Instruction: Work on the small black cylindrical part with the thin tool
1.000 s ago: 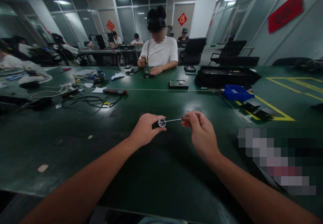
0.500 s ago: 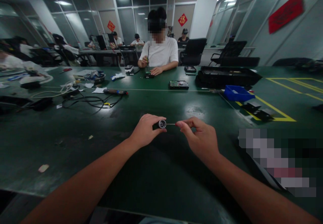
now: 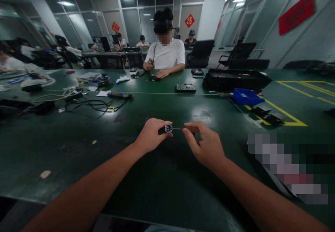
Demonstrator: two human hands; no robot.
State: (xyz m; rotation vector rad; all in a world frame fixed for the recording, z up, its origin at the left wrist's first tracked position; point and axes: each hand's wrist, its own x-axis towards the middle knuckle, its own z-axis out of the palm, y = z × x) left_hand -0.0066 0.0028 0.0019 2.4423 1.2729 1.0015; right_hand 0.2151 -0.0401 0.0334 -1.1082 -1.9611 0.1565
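Above green table [image 3: 104, 158]: round part [image 3: 168, 129] pinched in left hand [image 3: 149, 134], screwdriver [image 3: 193, 129] lightly held in right hand [image 3: 211, 144], shaft [image 3: 177, 129] now level beside part, no longer slanting across its end; seemingly aligned.

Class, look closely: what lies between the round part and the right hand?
In the head view, a thin metal shaft lies there, running from the round part towards the handle in the right hand.
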